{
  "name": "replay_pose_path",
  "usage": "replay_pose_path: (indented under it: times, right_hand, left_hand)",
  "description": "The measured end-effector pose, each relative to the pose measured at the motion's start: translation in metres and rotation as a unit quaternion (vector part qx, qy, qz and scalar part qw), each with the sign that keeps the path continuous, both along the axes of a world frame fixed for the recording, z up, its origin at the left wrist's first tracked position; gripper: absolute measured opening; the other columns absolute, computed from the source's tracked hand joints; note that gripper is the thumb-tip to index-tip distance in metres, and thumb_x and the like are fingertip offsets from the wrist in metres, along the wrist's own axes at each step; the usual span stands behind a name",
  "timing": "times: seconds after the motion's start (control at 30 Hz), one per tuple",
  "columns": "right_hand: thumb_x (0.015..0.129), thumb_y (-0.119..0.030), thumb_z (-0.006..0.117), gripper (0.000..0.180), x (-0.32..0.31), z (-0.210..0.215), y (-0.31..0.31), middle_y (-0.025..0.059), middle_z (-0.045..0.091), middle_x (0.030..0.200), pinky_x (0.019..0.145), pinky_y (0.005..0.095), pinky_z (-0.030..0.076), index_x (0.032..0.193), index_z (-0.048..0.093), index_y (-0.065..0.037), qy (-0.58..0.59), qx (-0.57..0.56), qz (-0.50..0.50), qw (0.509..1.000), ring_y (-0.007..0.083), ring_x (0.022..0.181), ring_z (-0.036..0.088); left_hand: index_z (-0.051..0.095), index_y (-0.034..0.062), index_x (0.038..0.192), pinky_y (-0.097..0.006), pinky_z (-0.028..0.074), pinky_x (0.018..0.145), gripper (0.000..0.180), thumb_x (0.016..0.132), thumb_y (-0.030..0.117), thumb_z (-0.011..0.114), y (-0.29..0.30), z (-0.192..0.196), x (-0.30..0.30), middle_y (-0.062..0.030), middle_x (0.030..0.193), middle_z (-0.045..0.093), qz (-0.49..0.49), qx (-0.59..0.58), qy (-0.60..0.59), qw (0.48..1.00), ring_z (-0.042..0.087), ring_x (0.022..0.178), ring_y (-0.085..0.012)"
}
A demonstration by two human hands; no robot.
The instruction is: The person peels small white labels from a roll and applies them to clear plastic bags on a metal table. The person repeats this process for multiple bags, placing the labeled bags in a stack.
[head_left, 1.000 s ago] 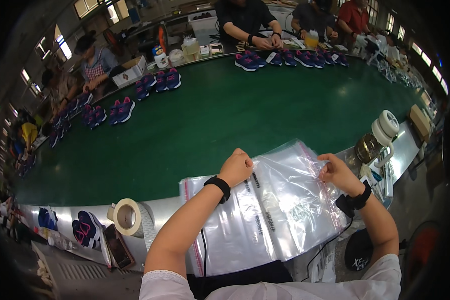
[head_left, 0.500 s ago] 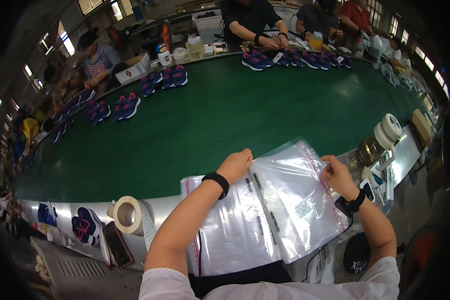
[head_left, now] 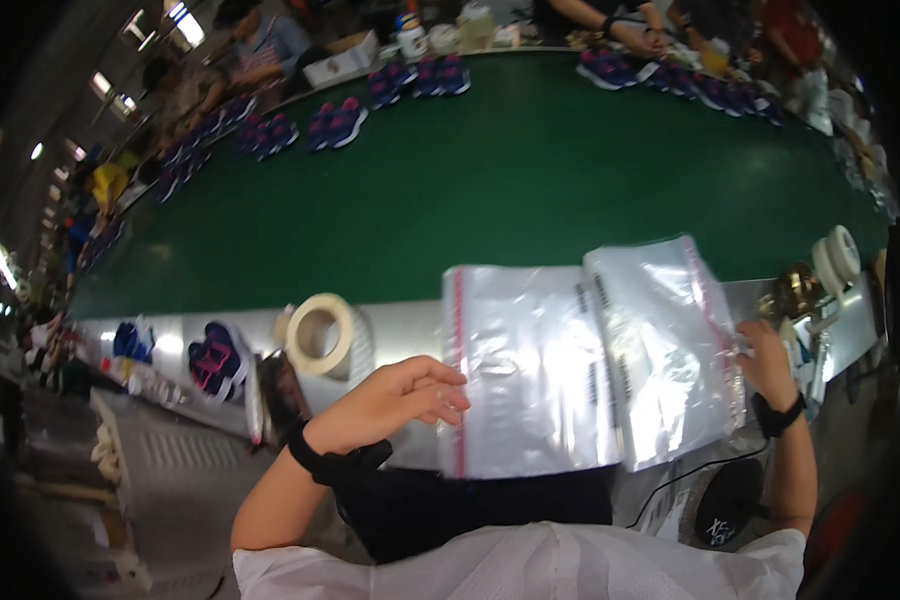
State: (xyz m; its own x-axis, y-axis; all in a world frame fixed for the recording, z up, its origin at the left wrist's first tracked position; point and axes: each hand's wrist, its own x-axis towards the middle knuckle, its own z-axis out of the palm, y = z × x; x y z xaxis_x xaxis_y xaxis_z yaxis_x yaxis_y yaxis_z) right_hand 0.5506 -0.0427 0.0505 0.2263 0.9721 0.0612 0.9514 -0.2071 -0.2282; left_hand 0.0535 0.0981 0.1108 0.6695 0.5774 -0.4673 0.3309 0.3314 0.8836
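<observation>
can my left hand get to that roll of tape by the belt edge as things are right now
Probably yes. The left hand hangs open just right of the roll of tape, holding nothing, and nothing lies between them on the metal ledge.

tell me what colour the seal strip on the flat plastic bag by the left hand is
Red, running down the left edge of the clear plastic bag; clearest in the head view.

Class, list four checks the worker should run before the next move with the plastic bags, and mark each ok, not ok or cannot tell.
1. Right hand touches the right plastic bag at its edge: ok.
2. Left hand is open beside the left plastic bag, gripping nothing: ok.
3. Both bags lie flat at the table's near edge: ok.
4. Bags empty: cannot tell, picture blurred.
5. Tape roll sits apart from the bags: ok.
</observation>
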Motion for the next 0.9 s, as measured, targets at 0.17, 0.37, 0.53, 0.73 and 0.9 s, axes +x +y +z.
replay_pose_path:
  times: [0.17, 0.37, 0.53, 0.73, 0.9]
  right_hand:
    - [0.068, 0.005, 0.057, 0.031, -0.044, 0.03, -0.048, 0.0121, 0.054, 0.092, 0.072, 0.0358, 0.043, 0.098, 0.054, -0.001, 0.03, 0.074, -0.026, 0.996, 0.0277, 0.085, 0.055]
    - [0.071, 0.001, 0.057, 0.021, -0.215, 0.047, -0.053, 0.0072, 0.057, 0.085, 0.067, 0.025, 0.045, 0.091, 0.061, -0.001, 0.469, -0.1, 0.138, 0.866, 0.015, 0.076, 0.057]
    - [0.078, -0.008, 0.066, 0.019, -0.317, 0.014, -0.027, 0.0098, 0.061, 0.085, 0.068, 0.0273, 0.049, 0.096, 0.061, -0.002, 0.434, -0.162, 0.267, 0.845, 0.0174, 0.076, 0.063]
    - [0.082, -0.013, 0.064, 0.017, -0.378, -0.008, -0.012, 0.0099, 0.06, 0.082, 0.067, 0.0286, 0.048, 0.093, 0.059, -0.002, 0.445, -0.139, 0.265, 0.844, 0.019, 0.075, 0.061]
    - [0.088, -0.01, 0.058, 0.011, -0.382, -0.028, -0.008, 0.0022, 0.058, 0.078, 0.062, 0.0232, 0.043, 0.092, 0.057, 0.0, 0.578, -0.271, 0.192, 0.745, 0.0069, 0.072, 0.054]
  left_hand:
    - [0.061, -0.0018, 0.095, -0.026, 0.048, 0.071, 0.03, 0.09, 0.027, 0.057, -0.109, -0.054, -0.135, -0.008, 0.083, 0.066, 0.251, 0.037, 0.209, 0.944, 0.062, 0.074, -0.0163]
    - [0.052, -0.0071, 0.116, -0.033, 0.042, 0.092, 0.048, 0.081, 0.022, 0.068, -0.154, -0.161, -0.147, -0.0182, 0.117, 0.054, 0.296, 0.26, 0.221, 0.892, 0.05, 0.113, -0.0269]
    - [0.062, -0.0008, 0.105, -0.031, 0.045, 0.084, 0.025, 0.084, 0.012, 0.063, -0.135, -0.172, -0.11, -0.0104, 0.094, 0.064, 0.192, 0.274, 0.181, 0.925, 0.059, 0.09, -0.0215]
    - [0.056, -0.0021, 0.11, -0.024, 0.048, 0.074, 0.025, 0.091, 0.013, 0.054, -0.147, -0.127, -0.079, -0.0043, 0.096, 0.062, 0.303, -0.071, -0.171, 0.935, 0.058, 0.082, -0.0094]
    - [0.055, 0.0004, 0.109, -0.02, 0.045, 0.063, 0.022, 0.093, 0.015, 0.052, -0.143, -0.115, -0.061, -0.0022, 0.089, 0.06, 0.383, -0.074, -0.229, 0.892, 0.055, 0.073, -0.005]
